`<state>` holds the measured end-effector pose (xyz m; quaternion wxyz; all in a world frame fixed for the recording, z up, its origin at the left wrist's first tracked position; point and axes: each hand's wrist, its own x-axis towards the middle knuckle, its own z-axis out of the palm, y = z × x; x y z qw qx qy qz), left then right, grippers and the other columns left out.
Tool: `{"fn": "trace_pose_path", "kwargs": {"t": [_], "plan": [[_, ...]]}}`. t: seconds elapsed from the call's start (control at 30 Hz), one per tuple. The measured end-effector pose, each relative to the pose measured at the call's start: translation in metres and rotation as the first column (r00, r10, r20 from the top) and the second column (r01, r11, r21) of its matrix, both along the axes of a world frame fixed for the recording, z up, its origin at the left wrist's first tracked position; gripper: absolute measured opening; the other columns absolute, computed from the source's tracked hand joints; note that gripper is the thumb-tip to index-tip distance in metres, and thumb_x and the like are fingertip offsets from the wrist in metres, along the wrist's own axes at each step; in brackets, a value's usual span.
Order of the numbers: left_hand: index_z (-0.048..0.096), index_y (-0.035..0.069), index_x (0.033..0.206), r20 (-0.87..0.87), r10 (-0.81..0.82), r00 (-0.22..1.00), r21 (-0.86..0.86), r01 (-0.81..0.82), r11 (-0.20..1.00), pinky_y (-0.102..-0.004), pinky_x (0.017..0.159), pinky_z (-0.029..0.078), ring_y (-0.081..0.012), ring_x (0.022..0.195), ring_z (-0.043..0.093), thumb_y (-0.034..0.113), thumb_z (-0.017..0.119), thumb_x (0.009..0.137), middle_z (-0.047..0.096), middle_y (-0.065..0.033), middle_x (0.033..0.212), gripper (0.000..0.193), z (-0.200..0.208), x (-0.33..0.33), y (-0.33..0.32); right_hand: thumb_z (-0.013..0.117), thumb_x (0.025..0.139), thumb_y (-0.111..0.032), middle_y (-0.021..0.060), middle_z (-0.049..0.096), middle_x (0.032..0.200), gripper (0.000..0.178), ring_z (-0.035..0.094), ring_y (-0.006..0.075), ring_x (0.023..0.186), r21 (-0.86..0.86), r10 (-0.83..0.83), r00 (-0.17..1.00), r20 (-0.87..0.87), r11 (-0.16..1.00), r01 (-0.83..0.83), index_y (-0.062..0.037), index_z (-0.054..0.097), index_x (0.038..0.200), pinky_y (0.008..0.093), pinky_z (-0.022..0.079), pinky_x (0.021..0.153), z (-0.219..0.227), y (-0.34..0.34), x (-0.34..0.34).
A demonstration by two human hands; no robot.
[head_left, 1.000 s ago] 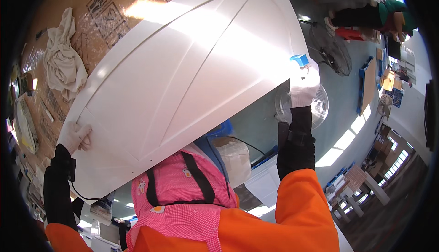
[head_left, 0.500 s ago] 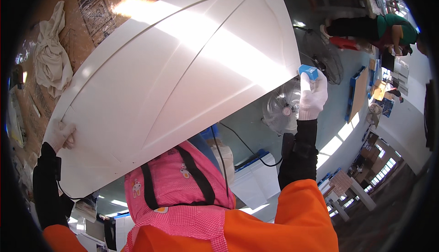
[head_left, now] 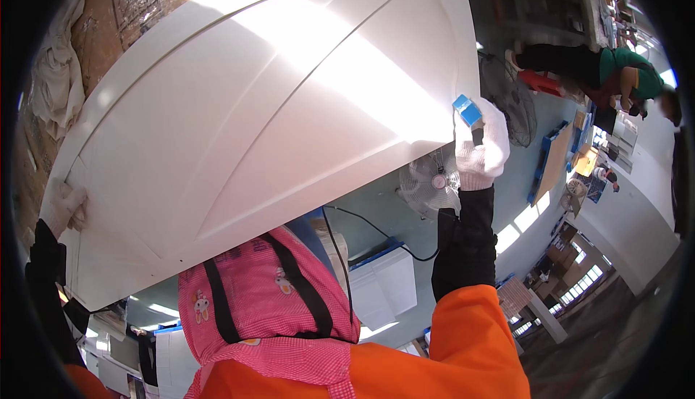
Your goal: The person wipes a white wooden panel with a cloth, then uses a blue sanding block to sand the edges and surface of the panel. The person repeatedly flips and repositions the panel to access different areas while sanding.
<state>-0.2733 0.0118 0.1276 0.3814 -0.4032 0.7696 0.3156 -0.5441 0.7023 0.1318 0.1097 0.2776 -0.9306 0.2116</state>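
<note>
A large white door panel (head_left: pixel 289 145) with long grooves lies in front of me, and a bright band of sunlight crosses it. My right hand (head_left: pixel 483 145), in a white glove, pinches a small blue block (head_left: pixel 467 110) at the panel's right end, by the near corner. Whether the block touches the panel I cannot tell. At the far left end, my left hand (head_left: pixel 66 207), also gloved, has its fingers curled at the panel's edge, gripping it. Part of that hand is in shade.
Brown wrapped cardboard (head_left: pixel 134 1) lies beneath the panel, with a crumpled cream cloth (head_left: pixel 58 80) to its left. A floor fan (head_left: pixel 438 180) stands beyond the near edge, a black cable (head_left: pixel 384 231) nearby. A person in a green top (head_left: pixel 622 69) is at the far right.
My right hand has moved slightly left, and the blue block has turned in its fingers. The view has shifted a little; my left hand stays at the panel's left end.
</note>
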Motion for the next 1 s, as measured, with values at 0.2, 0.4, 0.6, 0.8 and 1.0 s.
{"fn": "trace_pose_path", "kwargs": {"t": [0.2,0.4,0.6,0.8,1.0], "plan": [[0.055,-0.001,0.073,-0.108,0.007,0.994,-0.044,-0.011,0.999,-0.0274,0.031,0.044,-0.0181,0.037,0.059,0.019,0.062,0.094,0.057,-0.0075,0.049,0.031,-0.010,0.014,-0.006,0.074,0.082,-0.008,0.0141,0.070,0.106,0.031,0.068,0.0320,0.095,-0.004,-0.068,0.992,0.103,0.998,0.068,-0.0024,0.069,0.113,0.0376,0.054,0.086,0.006,-0.002,0.001],[0.048,-0.003,0.095,-0.007,0.049,0.999,0.021,-0.049,0.999,-0.0268,0.031,0.043,-0.0173,0.037,0.058,0.019,0.061,0.096,0.057,-0.0061,0.052,0.026,-0.014,0.025,-0.023,0.078,0.086,-0.010,0.0154,0.071,0.104,0.028,0.069,0.0274,0.096,0.053,-0.121,0.989,0.085,0.992,0.117,0.0006,0.069,0.110,0.0357,0.054,0.088,0.003,0.012,0.018],[0.048,-0.004,0.100,-0.024,-0.025,0.999,0.023,0.026,0.999,-0.0262,0.030,0.042,-0.0169,0.037,0.058,0.023,0.062,0.098,0.056,-0.0058,0.052,0.030,-0.020,0.022,-0.026,0.077,0.083,-0.009,0.0138,0.071,0.103,0.029,0.069,0.0324,0.095,0.014,-0.098,0.994,0.052,0.995,0.097,-0.0038,0.070,0.110,0.0383,0.054,0.085,0.004,-0.012,-0.012],[0.050,-0.004,0.098,-0.007,-0.005,1.000,0.034,0.005,0.999,-0.0262,0.030,0.042,-0.0172,0.036,0.058,0.023,0.062,0.099,0.057,-0.0059,0.052,0.030,-0.015,0.023,-0.023,0.076,0.081,-0.010,0.0144,0.070,0.095,0.021,0.068,0.0354,0.086,0.180,-0.052,0.997,0.064,0.983,0.040,-0.0048,0.070,0.101,0.0407,0.054,0.078,0.010,-0.002,0.009],[0.054,-0.004,0.089,0.033,-0.071,0.997,0.062,0.069,0.996,-0.0263,0.030,0.042,-0.0171,0.037,0.059,0.024,0.061,0.099,0.059,-0.0071,0.051,0.031,-0.020,0.019,-0.027,0.075,0.084,-0.011,0.0147,0.071,0.098,0.020,0.069,0.0342,0.088,0.163,-0.031,0.996,-0.083,0.986,0.045,-0.0045,0.072,0.103,0.0411,0.055,0.078,0.009,-0.023,-0.008]]}}
